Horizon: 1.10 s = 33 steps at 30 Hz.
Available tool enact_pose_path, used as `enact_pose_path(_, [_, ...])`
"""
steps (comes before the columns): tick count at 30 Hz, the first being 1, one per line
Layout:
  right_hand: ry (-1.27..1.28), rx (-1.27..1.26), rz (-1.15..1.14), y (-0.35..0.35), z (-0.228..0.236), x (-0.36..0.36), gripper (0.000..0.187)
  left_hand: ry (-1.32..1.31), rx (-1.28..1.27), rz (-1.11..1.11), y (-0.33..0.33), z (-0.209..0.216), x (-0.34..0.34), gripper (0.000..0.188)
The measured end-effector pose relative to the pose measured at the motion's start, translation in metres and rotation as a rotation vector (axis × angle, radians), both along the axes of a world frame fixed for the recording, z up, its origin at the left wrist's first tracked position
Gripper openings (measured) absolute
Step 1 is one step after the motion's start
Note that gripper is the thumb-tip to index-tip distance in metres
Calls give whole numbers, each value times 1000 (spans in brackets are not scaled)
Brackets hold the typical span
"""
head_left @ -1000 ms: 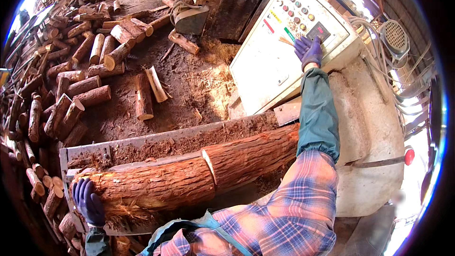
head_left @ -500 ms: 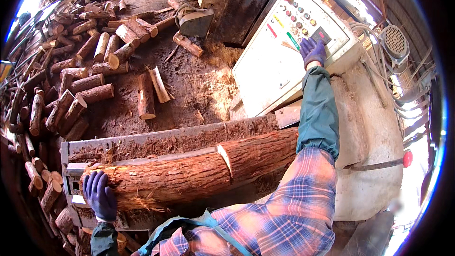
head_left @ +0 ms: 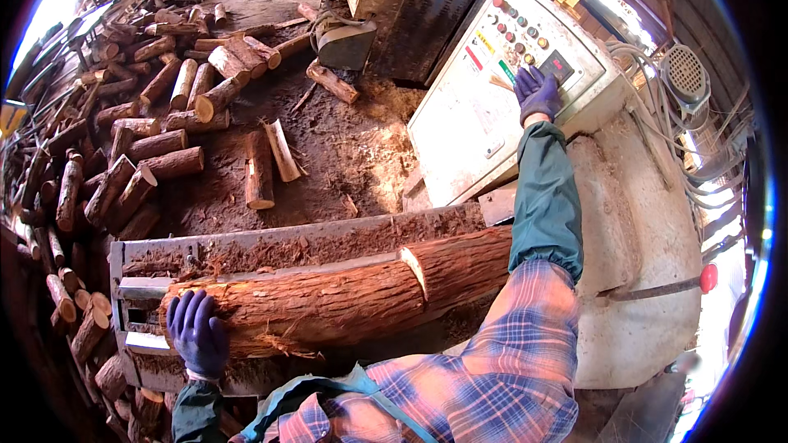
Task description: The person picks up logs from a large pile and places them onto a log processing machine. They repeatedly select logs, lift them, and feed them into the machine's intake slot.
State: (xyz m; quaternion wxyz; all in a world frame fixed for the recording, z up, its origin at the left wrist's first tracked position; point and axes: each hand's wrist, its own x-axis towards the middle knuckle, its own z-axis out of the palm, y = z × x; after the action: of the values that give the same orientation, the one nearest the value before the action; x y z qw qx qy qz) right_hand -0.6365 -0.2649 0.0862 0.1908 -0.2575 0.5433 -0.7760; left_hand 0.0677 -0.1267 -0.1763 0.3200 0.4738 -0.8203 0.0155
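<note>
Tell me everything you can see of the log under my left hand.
The log is thick and roughly cylindrical, with rough, furrowed reddish-brown bark and loose fibres fraying along its lower side. It lies lengthwise, left to right, in the debris-strewn metal trough. The purple-gloved left hand rests on its left end. Its right end faces a second log, with pale cut wood showing at the seam. Its underside is hidden.

Rests purple-gloved left hand [head_left: 197, 335] on left end of bark-covered log [head_left: 312, 312], with fingers extended. Holds purple-gloved right hand [head_left: 538, 96] at face of white control panel [head_left: 464, 135], just beside dark display [head_left: 558, 67]; cannot tell whether touching. Wears green sleeve cover [head_left: 547, 197] over plaid sleeve [head_left: 513, 344]. See log lying in metal trough [head_left: 246, 239], end to end with second log [head_left: 468, 265]. Note heap of cut logs [head_left: 174, 164] beyond, at left.
</note>
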Motion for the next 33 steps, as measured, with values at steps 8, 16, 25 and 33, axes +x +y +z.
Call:
enact_pose_path(8, [-25,8,178,-9,-9,-25,55,123,23,-67,-9,-10,-26,29])
enact_pose_path(16, [635,404,797,39,-129,284,34,375,45,-229,2,16,32,32])
enact_pose_path(25, [1054,-1,964,156,-259,554,24,895,-101,-111,131,85,141,31])
enact_pose_path(33, [1272,-17,613,173,-283,572,16,1050,402,239,303,12,223,31])
